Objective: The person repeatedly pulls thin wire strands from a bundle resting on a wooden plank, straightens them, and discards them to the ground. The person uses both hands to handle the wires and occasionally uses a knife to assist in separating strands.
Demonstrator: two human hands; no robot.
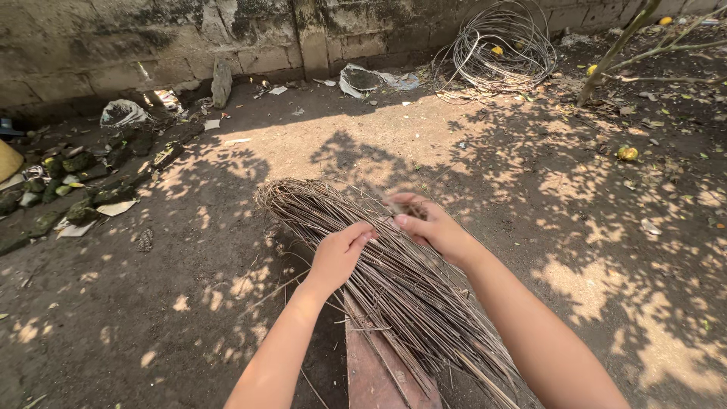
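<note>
Hands work a bundle of dry sticks [363, 257] propped on a reddish plank [375, 371]: left hand [338, 254] closes over the stems to steady them, right hand [428, 223] pinches a few strands.

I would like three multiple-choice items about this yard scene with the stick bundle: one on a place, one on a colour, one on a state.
1. Where is the coil of wire?
A. by the wall
B. on the plank
C. in a hand

2. What colour is the plank under the stick bundle?
A. blue
B. reddish brown
C. white

3. What does the left hand do?
A. hangs free
B. holds a stone
C. grips the bundle

Answers: 1 A, the coil lies against the block wall. 2 B, its surface shows that colour. 3 C, its fingers curl round the sticks, while the right hand pinches a few.
</note>
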